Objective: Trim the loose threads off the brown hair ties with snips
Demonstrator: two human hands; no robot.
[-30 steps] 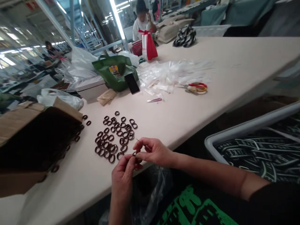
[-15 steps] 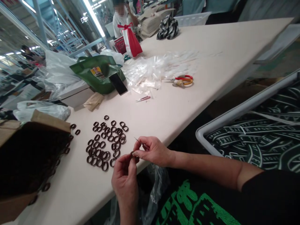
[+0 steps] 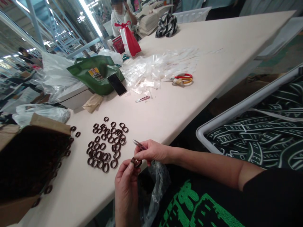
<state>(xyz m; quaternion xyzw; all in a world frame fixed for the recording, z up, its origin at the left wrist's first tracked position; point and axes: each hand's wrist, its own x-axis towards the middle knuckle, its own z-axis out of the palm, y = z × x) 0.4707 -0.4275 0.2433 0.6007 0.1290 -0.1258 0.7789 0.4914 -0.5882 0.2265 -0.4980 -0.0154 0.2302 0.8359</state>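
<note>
Two hands [image 3: 126, 181] [image 3: 151, 152] on my feed: left pinched one ring [image 3: 133, 161], right gripped one metal tool [image 3: 139, 144]; ring looked dark brown.

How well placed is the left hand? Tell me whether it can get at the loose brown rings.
Probably yes: the loose brown rings lie on the tabletop close to the left hand, with nothing visible in the way. It holds another brown ring, though, which it may need to release first.
</note>
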